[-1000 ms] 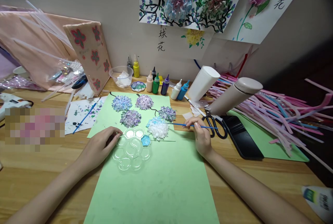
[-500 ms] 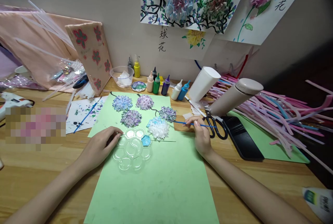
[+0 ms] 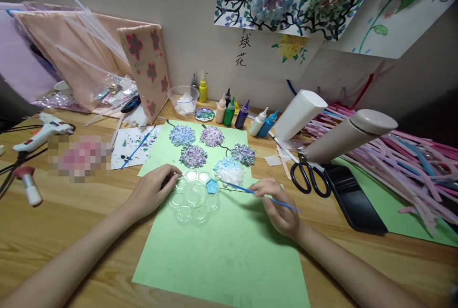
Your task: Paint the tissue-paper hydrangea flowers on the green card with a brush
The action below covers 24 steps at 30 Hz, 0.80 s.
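My right hand pinches a thin blue paintbrush, its tip pointing left, near the lower edge of a white paper flower whose upper left petals are light blue. Whether the tip touches the flower I cannot tell. With thumb and fingers my left hand grips the left rim of a clear flower-shaped palette. One of its wells holds blue paint. Behind lie several painted flowers, among them a blue one and a purple one, on the green paper.
Paint bottles and a clear bowl stand along the wall. To the right are scissors, a phone, a tumbler and pink strips. A glue gun and spotted paper lie left.
My right hand has moved down toward me, bringing the brush tip left, below the white flower. My left hand stays on the palette rim. The view has swung left.
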Available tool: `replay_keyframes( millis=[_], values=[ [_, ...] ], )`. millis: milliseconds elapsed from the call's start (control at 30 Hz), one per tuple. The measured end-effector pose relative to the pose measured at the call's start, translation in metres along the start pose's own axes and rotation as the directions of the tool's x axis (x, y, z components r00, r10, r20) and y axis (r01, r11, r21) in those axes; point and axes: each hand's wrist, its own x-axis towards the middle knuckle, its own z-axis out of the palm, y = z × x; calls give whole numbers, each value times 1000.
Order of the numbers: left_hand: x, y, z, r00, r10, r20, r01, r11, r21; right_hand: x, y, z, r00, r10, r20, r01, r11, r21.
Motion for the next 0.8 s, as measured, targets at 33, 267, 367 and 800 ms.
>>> replay_keyframes(
  millis=[33, 267, 367, 800],
  values=[
    [0, 0, 0, 1000, 3, -5, -3, 1000, -2, 0, -4, 1, 996, -66, 67, 68, 997, -31],
    [0, 1, 0, 1000, 3, -11, -3, 1000, -16, 2, -5, 8, 961, -67, 268, 99, 989, -107],
    [0, 0, 0, 1000, 10, -7, -10, 1000, -18, 2, -2, 8, 969, -80, 236, 105, 990, -96],
    [0, -1, -1, 1000, -1, 14, 1, 1000, 3, 7, 11, -2, 850, 334, -408, -222, 928, 298]
  ],
)
